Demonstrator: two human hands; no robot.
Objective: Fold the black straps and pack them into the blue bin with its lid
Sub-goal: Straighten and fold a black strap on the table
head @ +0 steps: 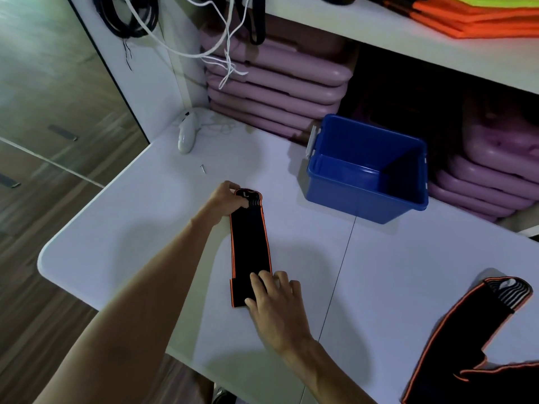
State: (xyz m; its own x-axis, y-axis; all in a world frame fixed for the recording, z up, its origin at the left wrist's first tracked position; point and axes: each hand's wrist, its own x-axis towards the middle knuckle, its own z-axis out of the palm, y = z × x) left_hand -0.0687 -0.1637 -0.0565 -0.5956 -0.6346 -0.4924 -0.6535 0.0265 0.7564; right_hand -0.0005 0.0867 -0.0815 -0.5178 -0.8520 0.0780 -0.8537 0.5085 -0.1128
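On the white tabletop (145,228), we see the left hand (230,199) pinching the far, rounded end of a long black fabric strap with orange edging (250,243), fingers curled over its top and thumb beneath. The right hand (274,301) rests on the strap's near, folded end, fingers (259,284) straight and slightly spread, pressing it flat. The strap lies lengthwise near the middle of the tabletop, running from the near side toward the far edge. A white handheld controller with a cord (186,132) sits at the far left corner, a small metal screw (203,169) just in front of it. Wood-look flooring (43,112) shows beyond the left edge. Stacked mauve padded mats (277,88) fill the shelf behind. The open blue plastic bin (367,170) stands near the far edge, right of the strap and well apart from it; we see nothing inside. A second black orange-trimmed strap (455,330) sprawls at the near right corner.
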